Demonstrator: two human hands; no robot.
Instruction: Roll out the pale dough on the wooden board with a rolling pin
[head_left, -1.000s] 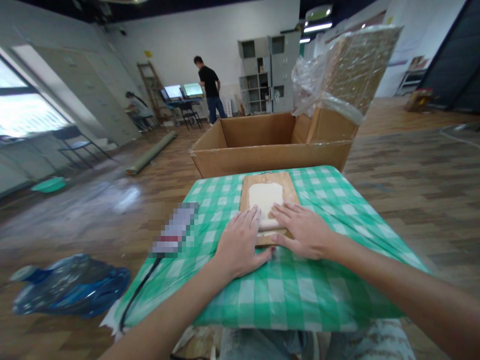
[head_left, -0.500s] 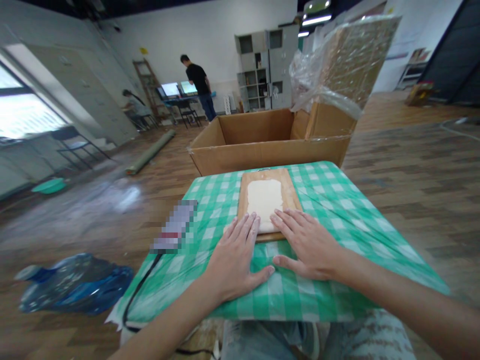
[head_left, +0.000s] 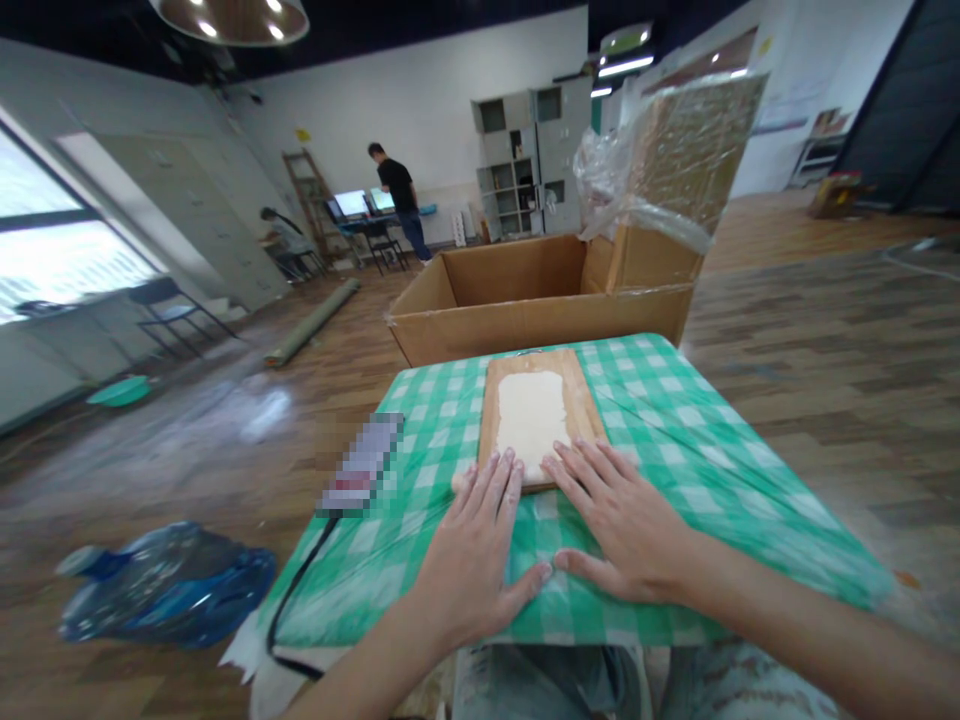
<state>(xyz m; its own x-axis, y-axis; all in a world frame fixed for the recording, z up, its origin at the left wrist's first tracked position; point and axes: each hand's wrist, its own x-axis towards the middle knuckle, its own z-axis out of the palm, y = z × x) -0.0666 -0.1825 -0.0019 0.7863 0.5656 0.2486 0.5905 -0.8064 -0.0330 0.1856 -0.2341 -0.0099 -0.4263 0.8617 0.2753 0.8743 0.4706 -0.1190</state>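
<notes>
A wooden board (head_left: pixel 577 385) lies on a table covered with a green checked cloth (head_left: pixel 675 440). A flat, pale sheet of dough (head_left: pixel 531 418) covers most of the board. My left hand (head_left: pixel 469 555) and my right hand (head_left: pixel 626 520) lie palm down side by side at the board's near end, fingers stretched out and dusted white. The fingertips reach the dough's near edge. A small wooden end (head_left: pixel 455 482), perhaps of a rolling pin, peeks out left of my left fingers; the rest is hidden under my hands.
An open cardboard box (head_left: pixel 525 300) stands just beyond the table, with a plastic-wrapped bundle (head_left: pixel 675 150) leaning at its right corner. A blurred-out device (head_left: pixel 362 465) with a black cable lies at the table's left. A blue plastic bag (head_left: pixel 165 595) lies on the floor. A person (head_left: pixel 397 195) stands far back.
Both hands have slid back toward me, from over the board's near end to its edge and the cloth. The dough sheet looks longer and more of it shows.
</notes>
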